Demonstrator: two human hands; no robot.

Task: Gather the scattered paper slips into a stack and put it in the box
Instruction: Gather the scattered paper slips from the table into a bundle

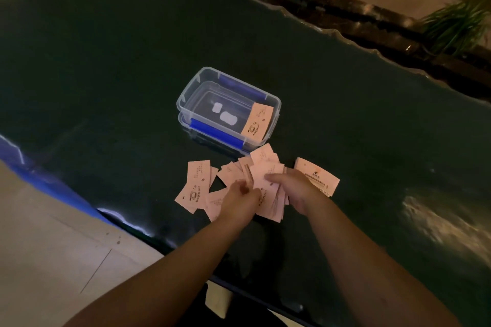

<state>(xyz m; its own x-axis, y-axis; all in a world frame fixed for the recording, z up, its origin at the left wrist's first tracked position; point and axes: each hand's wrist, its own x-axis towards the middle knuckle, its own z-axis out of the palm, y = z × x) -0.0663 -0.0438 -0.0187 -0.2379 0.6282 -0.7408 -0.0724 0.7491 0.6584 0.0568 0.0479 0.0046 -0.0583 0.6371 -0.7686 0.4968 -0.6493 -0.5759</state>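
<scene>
Several pale pink paper slips (195,184) lie scattered on the dark table (106,74) just in front of a clear plastic box (186,98) with blue clips. One slip (257,121) leans inside the box at its right end. My right hand (293,188) holds a thick bundle of slips (268,194), thumb pressed on top. My left hand (239,200) pinches the bundle's left edge, over loose slips. Another slip (317,175) pokes out to the right from under my right hand.
The box sits on its own lid near the table's middle. The table's wavy far edge (345,37) borders a ledge with green plants (451,26). A pale floor (53,233) lies beyond the near left edge.
</scene>
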